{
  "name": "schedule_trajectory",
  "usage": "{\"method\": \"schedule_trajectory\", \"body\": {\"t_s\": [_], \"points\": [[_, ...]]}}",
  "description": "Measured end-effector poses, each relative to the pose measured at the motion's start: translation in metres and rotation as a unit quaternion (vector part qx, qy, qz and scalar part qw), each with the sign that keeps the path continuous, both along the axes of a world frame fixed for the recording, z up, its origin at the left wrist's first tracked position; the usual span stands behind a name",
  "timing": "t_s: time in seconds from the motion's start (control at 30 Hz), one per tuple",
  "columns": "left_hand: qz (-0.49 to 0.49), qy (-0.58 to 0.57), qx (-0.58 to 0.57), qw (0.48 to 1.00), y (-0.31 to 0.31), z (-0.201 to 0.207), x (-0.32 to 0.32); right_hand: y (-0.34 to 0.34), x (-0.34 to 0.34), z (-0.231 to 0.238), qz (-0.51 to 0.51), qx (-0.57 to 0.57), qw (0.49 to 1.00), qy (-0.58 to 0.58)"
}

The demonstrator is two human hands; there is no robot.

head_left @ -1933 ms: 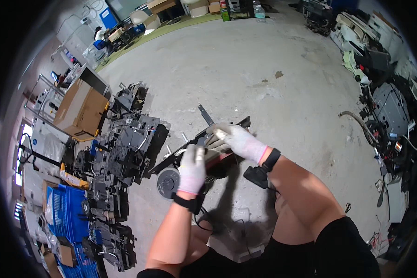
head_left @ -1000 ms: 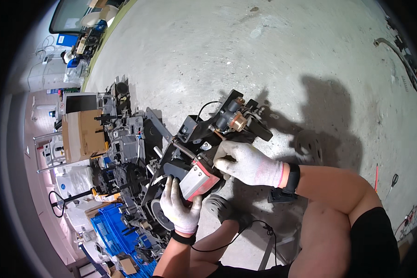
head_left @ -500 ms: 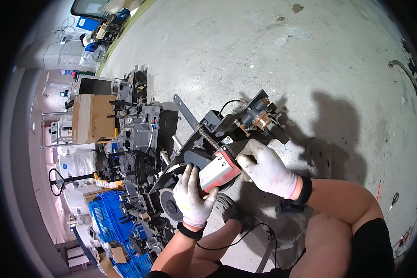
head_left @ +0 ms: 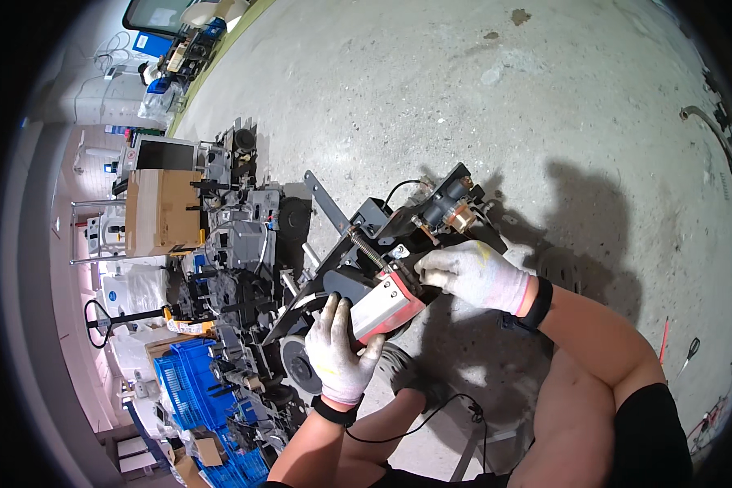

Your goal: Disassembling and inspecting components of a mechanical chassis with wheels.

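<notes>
A black metal frame assembly (head_left: 327, 203) with wheels, a coil spring (head_left: 368, 248) and a copper-coloured fitting (head_left: 461, 218) stands on the floor before me. On its near side sits a red and silver box-shaped unit (head_left: 386, 305), perhaps a motor. My left hand (head_left: 337, 350), in a whitish work glove, grips the unit's lower left end, fingers along one side and thumb on the other. At its upper right end, my gloved right hand (head_left: 476, 276) has its fingers pinched together against the frame. Whatever lies between those fingertips is hidden.
Along the left stand similar wheeled machine parts (head_left: 240, 236), a cardboard box (head_left: 164, 211) and blue plastic crates (head_left: 191, 378). A black cable (head_left: 411, 429) hangs near my legs. Scissors (head_left: 692, 350) lie on the concrete floor (head_left: 398, 89) at the right.
My right hand has lifted slightly and rolled, so its fingers now lie flatter by the unit's upper right end. The left hand keeps its place on the unit.
</notes>
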State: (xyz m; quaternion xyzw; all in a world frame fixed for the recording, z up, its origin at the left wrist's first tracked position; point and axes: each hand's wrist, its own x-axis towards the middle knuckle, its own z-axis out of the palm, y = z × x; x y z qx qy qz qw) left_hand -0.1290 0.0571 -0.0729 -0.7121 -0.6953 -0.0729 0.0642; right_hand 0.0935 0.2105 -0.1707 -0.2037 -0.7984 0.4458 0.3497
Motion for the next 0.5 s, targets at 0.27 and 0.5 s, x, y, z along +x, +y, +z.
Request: {"method": "schedule_trajectory", "body": {"t_s": [0.27,0.5], "points": [[-0.005,-0.005,-0.011,1.000,0.001,0.000,-0.001,0.003,-0.012,-0.008,0.001,-0.173,0.985,0.023],[0.000,0.002,-0.005,1.000,0.001,0.002,-0.002,-0.015,-0.006,0.009,0.001,-0.251,0.968,0.006]]}}
